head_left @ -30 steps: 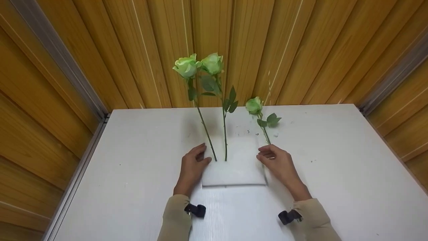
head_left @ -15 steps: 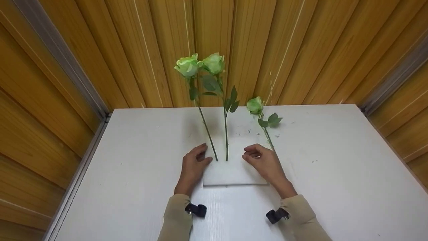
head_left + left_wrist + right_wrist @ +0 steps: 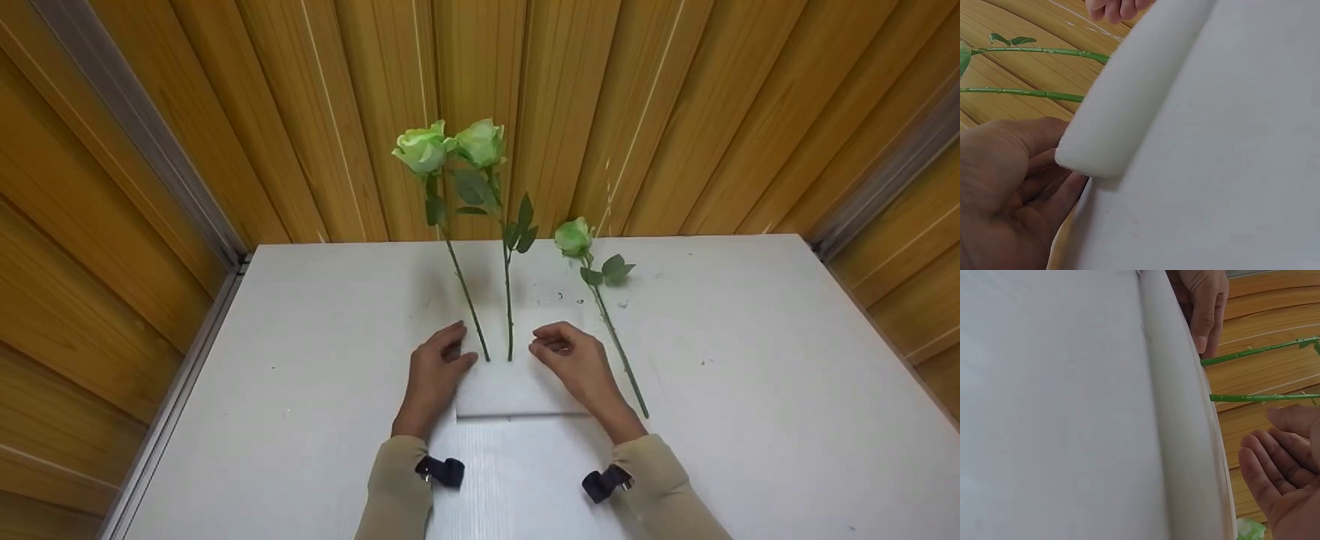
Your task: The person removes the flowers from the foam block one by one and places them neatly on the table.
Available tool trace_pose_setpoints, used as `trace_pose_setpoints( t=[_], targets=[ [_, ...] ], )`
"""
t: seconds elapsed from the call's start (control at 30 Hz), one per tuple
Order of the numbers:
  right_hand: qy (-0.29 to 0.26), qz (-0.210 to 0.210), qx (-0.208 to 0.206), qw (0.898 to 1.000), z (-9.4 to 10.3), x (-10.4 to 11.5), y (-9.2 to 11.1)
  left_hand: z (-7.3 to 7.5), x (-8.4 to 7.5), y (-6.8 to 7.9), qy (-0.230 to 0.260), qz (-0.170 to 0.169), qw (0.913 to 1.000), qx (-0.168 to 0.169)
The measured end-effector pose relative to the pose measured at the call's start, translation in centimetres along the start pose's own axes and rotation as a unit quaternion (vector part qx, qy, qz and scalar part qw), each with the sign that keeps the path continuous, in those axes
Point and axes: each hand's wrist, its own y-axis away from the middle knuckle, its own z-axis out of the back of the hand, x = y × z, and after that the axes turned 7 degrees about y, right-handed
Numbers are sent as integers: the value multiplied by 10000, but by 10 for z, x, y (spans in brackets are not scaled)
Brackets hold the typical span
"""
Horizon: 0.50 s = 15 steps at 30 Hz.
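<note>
Two pale green roses, a left rose [image 3: 424, 150] and a right rose [image 3: 480, 142], stand with their stems in a white foam block [image 3: 517, 394]. My left hand [image 3: 435, 375] grips the block's left edge, its thumb on top and its fingers against the side. In the left wrist view, the left hand [image 3: 999, 174] is at the end of the block [image 3: 1112, 112]. My right hand [image 3: 577, 360] is over the block's right part, right of the nearer stem, fingers loosely bent and holding nothing. In the right wrist view, the right hand [image 3: 1292, 467] is apart from the right stem [image 3: 1264, 398].
A third green rose [image 3: 622, 345] lies on the white table [image 3: 750, 360] to the right of the block, its bloom towards the back. Wood-patterned panels [image 3: 675, 112] rise behind and at both sides of the table. Small dark specks mark the table behind the block.
My right hand has moved left from the block's right edge towards the right upright stem, uncovering the lying rose's stem. My left hand and the two upright roses have stayed in place.
</note>
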Motion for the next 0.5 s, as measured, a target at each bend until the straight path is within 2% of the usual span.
trace_pose_setpoints(
  t=[0.2,0.5],
  targets=[
    [-284,51,-117,9995,-9,0,-3,0,1,-1,33,-53,10000,-40],
    [-480,7,-165,9987,-21,1,-5,-1,0,-1,-46,37,9999,-85]
  ],
)
